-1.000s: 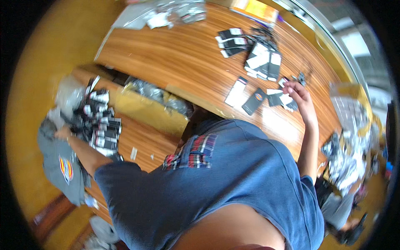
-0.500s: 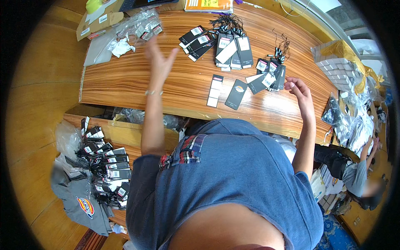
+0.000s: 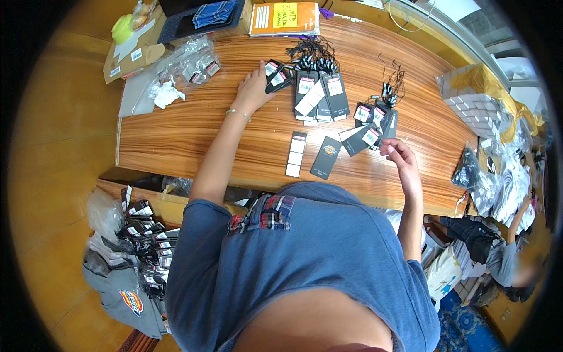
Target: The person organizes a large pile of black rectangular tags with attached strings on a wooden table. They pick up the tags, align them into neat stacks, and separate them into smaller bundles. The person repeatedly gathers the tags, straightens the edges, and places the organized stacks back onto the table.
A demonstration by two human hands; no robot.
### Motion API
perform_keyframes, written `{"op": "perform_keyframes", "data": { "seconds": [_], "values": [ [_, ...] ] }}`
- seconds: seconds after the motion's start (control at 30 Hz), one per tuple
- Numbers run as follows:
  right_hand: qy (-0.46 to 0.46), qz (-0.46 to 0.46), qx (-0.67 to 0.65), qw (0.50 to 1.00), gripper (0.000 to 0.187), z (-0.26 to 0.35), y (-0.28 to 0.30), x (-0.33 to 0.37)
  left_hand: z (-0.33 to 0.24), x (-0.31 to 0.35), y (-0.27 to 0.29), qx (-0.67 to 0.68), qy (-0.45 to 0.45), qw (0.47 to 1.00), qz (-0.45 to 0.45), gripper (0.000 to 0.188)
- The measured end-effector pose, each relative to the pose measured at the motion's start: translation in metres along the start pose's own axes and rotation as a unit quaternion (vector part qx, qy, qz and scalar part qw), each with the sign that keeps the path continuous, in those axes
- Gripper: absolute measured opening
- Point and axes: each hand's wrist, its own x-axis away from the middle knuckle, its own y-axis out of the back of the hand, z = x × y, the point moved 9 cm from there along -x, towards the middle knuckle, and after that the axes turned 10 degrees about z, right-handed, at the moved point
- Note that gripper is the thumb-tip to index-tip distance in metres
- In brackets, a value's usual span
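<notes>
My left hand (image 3: 253,91) is at the left-hand group of black hang tags (image 3: 278,76), thumb and fingers around their left edge; the palm hides part of them. Next to these lies a larger bunch of black hang tags (image 3: 335,97) with black strings gathered at its far end. My right hand (image 3: 402,163) is loosely bent, fingers apart and nothing visible in them, beside the near edge of a fanned bunch of hang tags (image 3: 354,141). Between my hands and nearer to me lie a single white strip tag (image 3: 296,155) and a single dark tag with a colourful emblem (image 3: 326,157).
Crumpled white paper (image 3: 167,95) and clear plastic bags (image 3: 196,61) lie at the far left by a cardboard box (image 3: 153,54). An orange booklet (image 3: 285,20) is at the back. Wrapped white boxes (image 3: 474,97) stand right. Many tags (image 3: 153,246) fill a lower surface left; another person works at far right.
My left hand has moved right from above the table onto the left group of tags. My right hand has shifted slightly to the near side of its bunch. The view has tilted a little.
</notes>
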Motion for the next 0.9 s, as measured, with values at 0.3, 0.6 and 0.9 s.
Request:
{"op": "perform_keyframes", "data": {
  "seconds": [0.3,0.6,0.9],
  "values": [
    [0.096,-0.039,0.233,0.967,0.029,0.037,-0.05,-0.087,0.008,-0.01,0.002,-0.027,0.037,0.999,-0.011,0.072],
    [0.177,-0.151,0.361,0.903,0.04,0.048,-0.058,-0.13,0.037,-0.026,-0.007,0.099,0.038,0.994,-0.001,0.071],
    [0.246,-0.092,0.3,0.917,0.025,0.076,-0.086,-0.121,0.025,-0.019,0.0,0.081,0.072,0.993,0.046,0.067]
  ]
}}
